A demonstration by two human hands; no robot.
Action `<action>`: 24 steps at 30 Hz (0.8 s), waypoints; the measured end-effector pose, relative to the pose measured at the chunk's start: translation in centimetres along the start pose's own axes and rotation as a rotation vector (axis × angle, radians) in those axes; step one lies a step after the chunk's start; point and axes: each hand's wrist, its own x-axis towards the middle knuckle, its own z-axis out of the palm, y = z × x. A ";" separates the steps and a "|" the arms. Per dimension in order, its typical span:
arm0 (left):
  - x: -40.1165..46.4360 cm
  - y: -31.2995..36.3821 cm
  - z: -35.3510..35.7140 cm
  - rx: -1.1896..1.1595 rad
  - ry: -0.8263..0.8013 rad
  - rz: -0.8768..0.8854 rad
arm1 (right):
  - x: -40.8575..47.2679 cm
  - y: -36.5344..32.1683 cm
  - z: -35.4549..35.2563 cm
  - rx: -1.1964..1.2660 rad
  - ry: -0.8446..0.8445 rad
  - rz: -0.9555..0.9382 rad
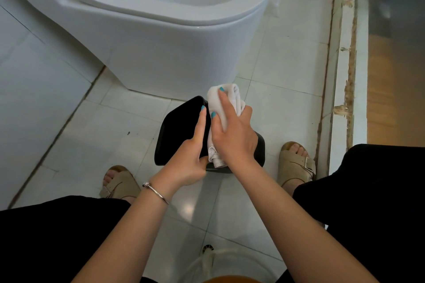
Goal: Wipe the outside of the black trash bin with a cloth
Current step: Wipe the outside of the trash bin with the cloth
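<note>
My left hand [190, 156] gripped an edge, fingers straight, thumb underneath; my right hand [232, 131] pressed flat, fingers spread, forearms converging.

Black bin [177, 128], white cloth [226, 101], teal nails.
</note>
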 end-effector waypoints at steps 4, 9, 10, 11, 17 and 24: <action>-0.4 -0.3 -0.3 0.006 0.013 -0.030 | 0.0 0.1 0.3 -0.055 -0.006 -0.027; -1.0 -1.0 -0.1 -0.016 0.059 -0.061 | 0.2 1.7 0.7 -0.095 0.004 0.027; -1.1 -0.9 -0.1 -0.029 0.066 -0.064 | 0.3 2.0 0.7 -0.110 0.006 0.030; -1.2 -0.8 -0.2 -0.044 0.075 -0.068 | 0.4 2.5 0.7 -0.132 0.004 0.033; -1.9 -0.7 -0.2 -0.164 0.101 -0.101 | 0.8 6.3 0.3 -0.161 -0.024 0.213; -1.1 -1.5 0.2 -0.209 0.269 -0.126 | 0.7 6.1 1.0 -0.085 -0.075 0.229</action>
